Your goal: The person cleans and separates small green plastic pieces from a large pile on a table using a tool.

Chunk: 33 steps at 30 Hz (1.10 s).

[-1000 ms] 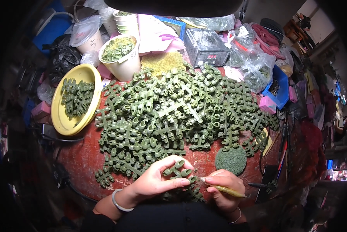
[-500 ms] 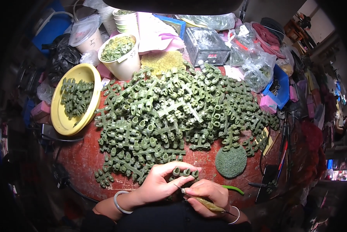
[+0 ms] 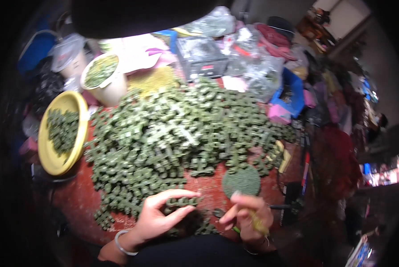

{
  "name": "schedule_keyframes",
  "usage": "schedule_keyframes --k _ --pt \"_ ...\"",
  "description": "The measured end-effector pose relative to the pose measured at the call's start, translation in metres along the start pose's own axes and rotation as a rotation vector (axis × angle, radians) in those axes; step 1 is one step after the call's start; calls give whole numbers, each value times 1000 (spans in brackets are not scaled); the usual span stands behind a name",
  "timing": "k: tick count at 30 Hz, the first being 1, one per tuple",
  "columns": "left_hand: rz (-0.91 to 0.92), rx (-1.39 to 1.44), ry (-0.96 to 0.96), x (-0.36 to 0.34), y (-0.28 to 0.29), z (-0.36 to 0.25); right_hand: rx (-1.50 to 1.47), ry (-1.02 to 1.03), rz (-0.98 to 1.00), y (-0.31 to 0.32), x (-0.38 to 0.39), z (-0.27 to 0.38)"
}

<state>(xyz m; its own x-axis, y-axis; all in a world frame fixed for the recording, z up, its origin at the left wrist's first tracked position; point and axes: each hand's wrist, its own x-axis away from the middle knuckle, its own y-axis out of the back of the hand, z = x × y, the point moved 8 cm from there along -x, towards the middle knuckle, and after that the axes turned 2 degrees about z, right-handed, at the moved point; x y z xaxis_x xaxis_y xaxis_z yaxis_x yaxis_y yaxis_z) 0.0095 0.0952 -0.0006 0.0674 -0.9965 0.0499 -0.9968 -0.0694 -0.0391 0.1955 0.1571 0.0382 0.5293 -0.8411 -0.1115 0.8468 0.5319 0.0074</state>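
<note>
Looked like cramped home workshop: red table heaped with green plastic parts, yellow bowl at left, bags and boxes crowding upper frame.

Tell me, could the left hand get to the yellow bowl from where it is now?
Probably yes. The left hand grips a green piece at the table's near edge, and the yellow bowl sits on that same side; only bare red tabletop lies between.
</note>
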Motion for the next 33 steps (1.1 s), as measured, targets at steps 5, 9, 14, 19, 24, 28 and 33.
schedule_keyframes --k 5,9,14,19,24,28,33 --pt "13 221 92 9 3 11 516 13 -393 137 -41 -11" --pt "21 599 274 11 -13 13 1225 113 -631 275 -53 -27" --pt "51 660 283 15 -8 13 1459 -90 -572 316 -68 -81" --pt "109 574 349 16 -9 19 1321 241 -791 311 -54 -33" --pt "158 619 240 11 -11 11 786 117 -529 214 -31 30" --pt "81 633 325 9 -15 13 1264 194 -114 114 -15 56" --pt "118 620 282 11 -16 16 1249 118 -120 112 0 35"
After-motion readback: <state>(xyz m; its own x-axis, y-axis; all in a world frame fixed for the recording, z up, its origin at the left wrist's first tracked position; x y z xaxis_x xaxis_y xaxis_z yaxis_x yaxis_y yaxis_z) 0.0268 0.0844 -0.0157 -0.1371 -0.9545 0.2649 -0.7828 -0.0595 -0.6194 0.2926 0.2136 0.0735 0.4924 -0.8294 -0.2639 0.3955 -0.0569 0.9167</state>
